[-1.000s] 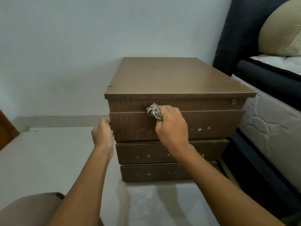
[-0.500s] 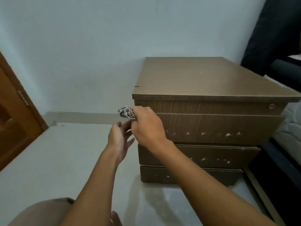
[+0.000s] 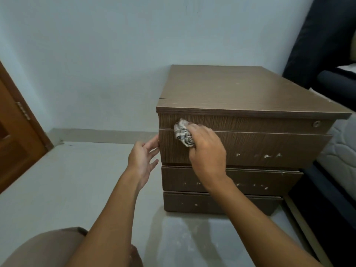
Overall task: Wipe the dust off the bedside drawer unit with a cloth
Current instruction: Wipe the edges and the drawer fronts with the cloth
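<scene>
The brown wooden bedside drawer unit (image 3: 250, 93) stands on the floor against the wall, with several drawer fronts marked by small white specks. My right hand (image 3: 207, 149) grips a crumpled grey patterned cloth (image 3: 182, 132) and presses it on the left part of the upper drawer front, near the gap under the top strip. My left hand (image 3: 143, 158) has its fingers spread, and the fingertips touch the left edge of that same drawer front.
A bed with a dark frame and a white quilted mattress (image 3: 341, 151) stands close on the unit's right. A brown wooden door (image 3: 13, 135) is at the left. Pale floor (image 3: 67, 180) lies in front, and my knee (image 3: 44, 247) shows at the bottom left.
My right hand moved the cloth from off the unit's left corner back onto the upper drawer front. My left hand reached to the drawer's left edge. The view shifted slightly left.
</scene>
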`<state>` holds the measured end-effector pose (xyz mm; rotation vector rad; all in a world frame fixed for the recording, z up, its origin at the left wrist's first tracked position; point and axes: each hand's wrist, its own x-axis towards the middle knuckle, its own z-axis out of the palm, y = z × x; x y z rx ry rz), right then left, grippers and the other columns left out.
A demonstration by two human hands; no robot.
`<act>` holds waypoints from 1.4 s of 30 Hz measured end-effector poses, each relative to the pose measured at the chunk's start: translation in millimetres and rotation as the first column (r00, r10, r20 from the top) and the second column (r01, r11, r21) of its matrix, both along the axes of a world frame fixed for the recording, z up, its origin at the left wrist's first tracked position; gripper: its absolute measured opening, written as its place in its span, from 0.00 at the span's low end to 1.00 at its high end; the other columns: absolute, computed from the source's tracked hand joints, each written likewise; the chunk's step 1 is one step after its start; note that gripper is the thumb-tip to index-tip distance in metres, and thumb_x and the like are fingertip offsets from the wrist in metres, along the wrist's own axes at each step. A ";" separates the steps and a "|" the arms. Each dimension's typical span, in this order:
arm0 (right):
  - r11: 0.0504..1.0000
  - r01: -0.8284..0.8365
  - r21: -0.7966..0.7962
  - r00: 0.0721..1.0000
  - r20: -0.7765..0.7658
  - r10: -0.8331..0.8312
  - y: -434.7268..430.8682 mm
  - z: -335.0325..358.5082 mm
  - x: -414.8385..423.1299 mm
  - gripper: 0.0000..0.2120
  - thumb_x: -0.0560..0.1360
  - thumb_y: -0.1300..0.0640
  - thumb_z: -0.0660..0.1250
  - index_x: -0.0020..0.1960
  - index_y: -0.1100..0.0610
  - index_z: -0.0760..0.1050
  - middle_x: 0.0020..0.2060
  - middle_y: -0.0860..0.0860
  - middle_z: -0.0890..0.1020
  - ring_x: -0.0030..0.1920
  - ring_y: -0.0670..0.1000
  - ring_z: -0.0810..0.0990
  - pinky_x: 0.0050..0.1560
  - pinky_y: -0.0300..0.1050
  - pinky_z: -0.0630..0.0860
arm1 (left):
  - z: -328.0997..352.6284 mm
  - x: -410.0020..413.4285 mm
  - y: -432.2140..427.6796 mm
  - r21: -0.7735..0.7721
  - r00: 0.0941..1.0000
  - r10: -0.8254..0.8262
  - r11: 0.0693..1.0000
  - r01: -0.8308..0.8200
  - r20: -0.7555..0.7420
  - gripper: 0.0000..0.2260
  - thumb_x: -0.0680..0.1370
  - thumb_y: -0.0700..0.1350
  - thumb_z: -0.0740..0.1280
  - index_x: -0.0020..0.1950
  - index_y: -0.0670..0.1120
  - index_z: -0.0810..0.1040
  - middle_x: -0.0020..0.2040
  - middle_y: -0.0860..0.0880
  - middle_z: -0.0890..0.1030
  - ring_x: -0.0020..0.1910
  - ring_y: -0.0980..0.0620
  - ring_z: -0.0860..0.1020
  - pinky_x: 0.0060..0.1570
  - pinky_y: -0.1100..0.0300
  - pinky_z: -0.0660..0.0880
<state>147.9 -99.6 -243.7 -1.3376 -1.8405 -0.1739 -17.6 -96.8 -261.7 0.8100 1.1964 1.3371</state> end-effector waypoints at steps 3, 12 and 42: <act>0.982 -0.179 -0.050 0.982 0.053 0.182 0.0 2.6 -15.3 0.26 0.72 0.67 0.66 0.69 0.53 0.72 0.65 0.50 0.78 0.67 0.51 0.73 0.71 0.52 0.65 | 0.4 0.3 1.3 -0.002 0.999 0.023 1.000 -0.023 0.024 0.24 0.82 0.49 0.43 0.58 0.51 0.80 0.61 0.50 0.80 0.63 0.51 0.74 0.69 0.45 0.62; 0.836 -0.531 -0.140 0.640 -0.713 0.287 -30.1 -22.5 30.4 0.15 0.80 0.62 0.61 0.63 0.49 0.76 0.55 0.45 0.82 0.57 0.43 0.80 0.55 0.40 0.78 | -10.1 35.0 2.6 0.072 0.910 0.332 0.943 -0.324 -0.249 0.12 0.79 0.60 0.58 0.43 0.57 0.77 0.43 0.58 0.79 0.46 0.57 0.77 0.52 0.55 0.73; 0.885 0.440 -0.151 0.355 -0.876 -0.326 4.9 -70.3 228.3 0.20 0.80 0.62 0.61 0.71 0.55 0.70 0.65 0.52 0.77 0.65 0.49 0.74 0.59 0.31 0.67 | -23.6 81.1 5.5 0.152 0.822 0.555 0.830 -0.537 -0.123 0.27 0.69 0.67 0.68 0.63 0.54 0.78 0.51 0.60 0.77 0.52 0.58 0.74 0.49 0.66 0.68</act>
